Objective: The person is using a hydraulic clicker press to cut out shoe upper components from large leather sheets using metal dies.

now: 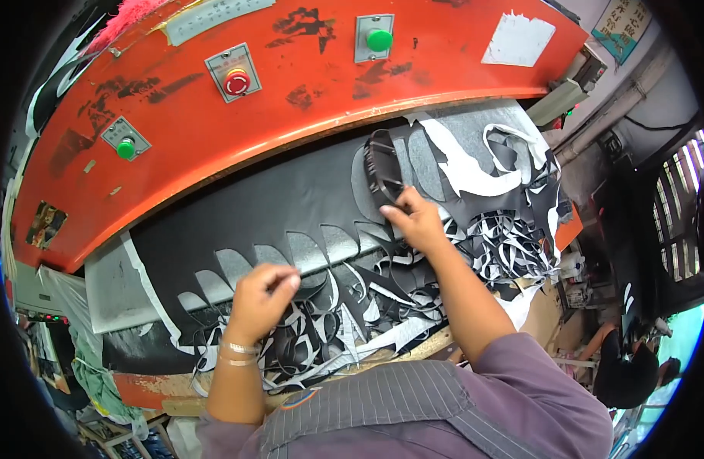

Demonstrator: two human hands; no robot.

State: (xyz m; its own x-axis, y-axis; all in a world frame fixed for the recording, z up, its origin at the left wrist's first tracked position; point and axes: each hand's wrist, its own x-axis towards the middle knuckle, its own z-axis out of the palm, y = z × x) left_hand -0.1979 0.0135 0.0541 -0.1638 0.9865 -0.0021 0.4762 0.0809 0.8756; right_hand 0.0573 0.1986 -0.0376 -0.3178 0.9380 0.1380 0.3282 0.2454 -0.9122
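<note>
My right hand (pixel 418 222) is closed around the lower end of a black, elongated, hollow cutting die (pixel 382 159), tilted over a dark sheet of material (pixel 252 199). Rounded cut-out openings run through the sheet beside the die and along its near edge, with the grey bed (pixel 310 249) showing through. My left hand (pixel 264 298) hovers at that near edge, its fingers curled in; whatever it may hold is hidden. Tangled black and white offcut strips (pixel 344 329) lie below and beside it.
A wide orange press beam (pixel 306 84) spans the far side, carrying green push buttons (pixel 379 40) and a red stop button (pixel 236 81). More scraps (pixel 497 245) heap up at the right, near a large white offcut (pixel 474 176). Another person (pixel 627 375) is at the far right.
</note>
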